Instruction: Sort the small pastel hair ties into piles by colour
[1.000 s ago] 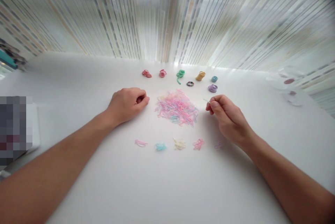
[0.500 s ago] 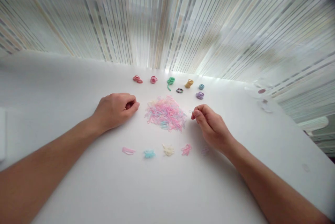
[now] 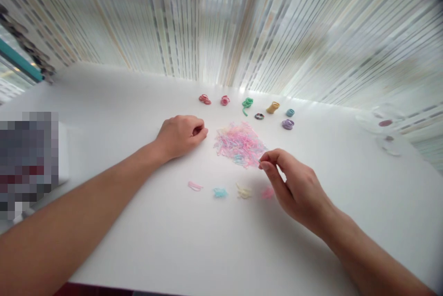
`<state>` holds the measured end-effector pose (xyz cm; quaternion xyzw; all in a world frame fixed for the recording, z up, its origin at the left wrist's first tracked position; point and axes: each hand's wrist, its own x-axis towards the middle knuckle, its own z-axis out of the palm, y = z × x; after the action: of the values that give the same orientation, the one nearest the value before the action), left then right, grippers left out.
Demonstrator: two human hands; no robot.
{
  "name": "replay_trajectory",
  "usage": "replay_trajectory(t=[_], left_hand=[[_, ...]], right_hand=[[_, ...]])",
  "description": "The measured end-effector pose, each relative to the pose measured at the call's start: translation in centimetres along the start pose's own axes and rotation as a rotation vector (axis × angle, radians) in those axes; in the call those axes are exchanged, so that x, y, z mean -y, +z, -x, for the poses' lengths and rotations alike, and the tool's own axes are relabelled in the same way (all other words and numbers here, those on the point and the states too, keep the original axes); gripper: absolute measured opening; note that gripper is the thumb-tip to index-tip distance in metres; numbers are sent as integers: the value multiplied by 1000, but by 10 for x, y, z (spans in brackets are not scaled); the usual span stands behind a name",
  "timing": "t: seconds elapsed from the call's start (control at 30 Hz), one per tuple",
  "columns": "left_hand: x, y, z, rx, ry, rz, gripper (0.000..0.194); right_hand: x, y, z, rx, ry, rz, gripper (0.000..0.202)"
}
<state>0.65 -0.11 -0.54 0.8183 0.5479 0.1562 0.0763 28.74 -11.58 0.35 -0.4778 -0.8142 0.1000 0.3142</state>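
"What lies closest to the near edge of the white surface?"

"A row of small bundles, set well in from that edge. Going from the left edge toward the right: a few pale pink strands, a light blue clump, a cream clump and a pink clump, that last one just beside the right hand."

"And what's that hand doing?"

"Thumb and forefinger are pinched together, at the right-hand side of the loose pile of pastel bands. Whether a band sits between the tips, I can't tell; it's too small."

"Where's the pile, exactly?"

"Between the two hands, nearer the far edge than the near one. It's mostly pink, with lilac, cream and some blue mixed in."

"The left hand?"

"Resting on the surface just off the pile's left side, fingers curled in narrow. I can't see whether it holds anything."

"Beyond that?"

"A purple coil and a dark multicoloured ring, then, toward the far edge, blue, yellow, green, pink and red coils. Clear, blurry objects are near the far right corner."

"Behind the far edge?"

"A striped curtain."
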Motion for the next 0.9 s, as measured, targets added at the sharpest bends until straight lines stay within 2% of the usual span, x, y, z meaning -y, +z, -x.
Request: replay_trajectory(t=[0.2, 0.4, 0.6, 0.9], left_hand=[[-3, 0, 0, 0, 4, -3, 32], [-2, 1, 0, -16, 12, 7, 33], [-2, 2, 0, -23, 5, 8, 32], [-1, 2, 0, -27, 8, 8, 32]], right_hand=[[26, 8, 2, 53, -195, 11, 10], [33, 18, 3, 103, -268, 54, 12], [39, 29, 5, 132, -343, 95, 22], [40, 32, 6, 141, -375, 138, 26]])
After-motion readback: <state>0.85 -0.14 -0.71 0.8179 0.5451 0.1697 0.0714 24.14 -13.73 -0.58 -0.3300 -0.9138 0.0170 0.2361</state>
